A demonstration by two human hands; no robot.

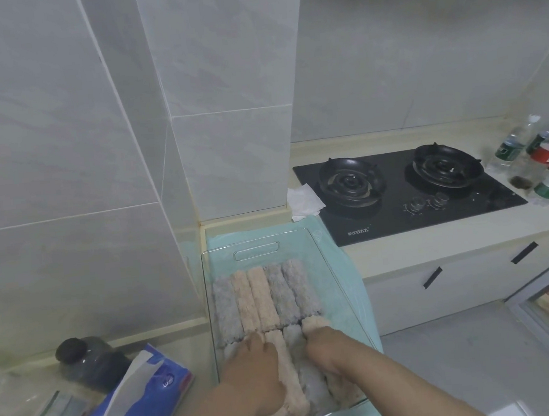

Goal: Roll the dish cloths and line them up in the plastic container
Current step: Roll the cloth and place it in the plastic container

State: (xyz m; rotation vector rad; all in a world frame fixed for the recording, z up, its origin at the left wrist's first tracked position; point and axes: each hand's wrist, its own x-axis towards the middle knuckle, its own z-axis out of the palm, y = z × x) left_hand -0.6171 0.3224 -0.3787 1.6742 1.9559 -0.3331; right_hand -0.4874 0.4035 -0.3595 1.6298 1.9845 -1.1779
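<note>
Pressing flat with left hand [259, 360] on near-row cloths [290, 374] in container [331, 269]; right hand [319, 342] clamping a pink roll [313, 325], just beside.

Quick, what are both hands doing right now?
Left hand: flat on the rolled cloths, holding nothing.
Right hand: closed around a beige roll.

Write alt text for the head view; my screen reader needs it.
Both hands, left hand and right hand, press rolled cloths into rows in a clear plastic container on a kitchen counter beside a black gas stove.
</note>
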